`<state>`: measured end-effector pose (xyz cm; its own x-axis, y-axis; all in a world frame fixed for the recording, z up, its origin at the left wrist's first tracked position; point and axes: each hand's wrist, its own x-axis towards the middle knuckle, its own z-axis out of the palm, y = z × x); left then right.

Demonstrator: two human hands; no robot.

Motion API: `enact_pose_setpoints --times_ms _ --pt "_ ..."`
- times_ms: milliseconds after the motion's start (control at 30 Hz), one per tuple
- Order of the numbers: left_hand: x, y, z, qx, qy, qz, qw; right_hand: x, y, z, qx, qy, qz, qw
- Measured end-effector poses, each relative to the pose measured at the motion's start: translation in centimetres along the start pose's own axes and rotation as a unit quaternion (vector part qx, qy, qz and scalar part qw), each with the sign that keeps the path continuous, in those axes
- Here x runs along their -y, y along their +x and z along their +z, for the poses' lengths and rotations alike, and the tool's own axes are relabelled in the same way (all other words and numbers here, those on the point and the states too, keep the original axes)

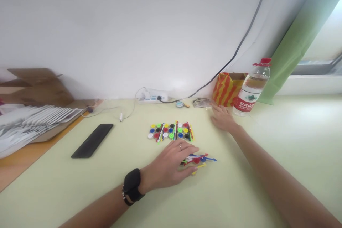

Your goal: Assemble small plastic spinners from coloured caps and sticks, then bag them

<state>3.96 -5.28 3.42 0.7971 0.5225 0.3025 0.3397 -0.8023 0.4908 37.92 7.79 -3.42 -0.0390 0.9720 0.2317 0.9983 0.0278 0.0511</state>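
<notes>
My left hand (173, 162), with a ring and a black smartwatch (133, 184) on the wrist, curves over a small loose pile of coloured arrow spinners (197, 159). Its thumb and fingers are apart around the near side of the pile, and part of the pile is hidden under them. Just beyond lie neat rows of round coloured discs (171, 130) with arrows laid between them in upright lines. My right hand (223, 117) rests with fingers stretched out on the table, close to a clear plastic packet (202, 103) and a striped bag.
A water bottle (252, 87) and a red-yellow striped bag (227, 89) stand at the right. Along the wall are a power strip (152, 98) and a round tin (180, 104). A black flat case (92, 140) lies left, beside a cardboard box (40, 82) and white packets (34, 123).
</notes>
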Motion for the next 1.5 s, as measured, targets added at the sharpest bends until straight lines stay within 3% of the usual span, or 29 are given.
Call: enact_pose_setpoints --times_ms 267,433,567,633,700,767,867,967,1067,1133,1267,1400,1500 --pt "0.0 2.0 -1.9 -0.080 -0.008 -0.040 0.996 -2.0 -0.1 0.8 -0.024 -0.009 -0.028 0.999" --pt "0.4 2.2 -2.2 -0.118 -0.020 -0.047 0.992 -1.4 0.5 1.8 -0.057 0.036 -0.030 0.997" --pt "1.0 2.0 -2.4 -0.124 -0.016 -0.047 0.991 -1.0 0.7 1.2 -0.091 0.053 -0.042 0.994" --pt "1.1 1.9 -2.7 -0.132 -0.010 -0.050 0.990 -1.2 0.6 0.0 -0.135 0.075 -0.046 0.987" --pt "1.2 1.9 -3.3 -0.145 0.001 -0.054 0.988 -1.4 0.2 -2.1 -0.228 0.138 -0.048 0.963" --pt "1.1 2.3 -4.2 -0.163 0.013 -0.053 0.985 -1.2 -0.5 -5.2 -0.301 0.212 -0.046 0.928" --pt "0.7 3.5 -6.0 -0.186 0.030 -0.038 0.981 0.4 -1.7 -10.8 -0.326 0.313 -0.056 0.890" --pt "0.1 5.0 -7.9 -0.217 0.033 -0.017 0.975 3.1 -3.4 -15.9 -0.224 0.441 -0.113 0.862" --pt "-0.6 5.9 -9.3 -0.247 0.009 -0.014 0.969 6.0 -4.9 -18.7 -0.112 0.522 -0.172 0.828" --pt "-1.0 6.1 -9.9 -0.223 -0.007 -0.013 0.975 7.5 -5.6 -19.4 -0.062 0.556 -0.189 0.807" --pt "-0.9 6.3 -10.7 -0.155 -0.054 -0.036 0.986 8.6 -5.5 -19.7 0.000 0.542 -0.202 0.816" --pt "0.6 6.5 -10.9 -0.150 -0.111 -0.080 0.979 8.7 -4.2 -19.8 0.015 0.523 -0.192 0.831" --pt "2.3 6.4 -10.8 -0.142 -0.173 -0.108 0.969 8.9 -3.7 -19.7 -0.004 0.535 -0.178 0.826"
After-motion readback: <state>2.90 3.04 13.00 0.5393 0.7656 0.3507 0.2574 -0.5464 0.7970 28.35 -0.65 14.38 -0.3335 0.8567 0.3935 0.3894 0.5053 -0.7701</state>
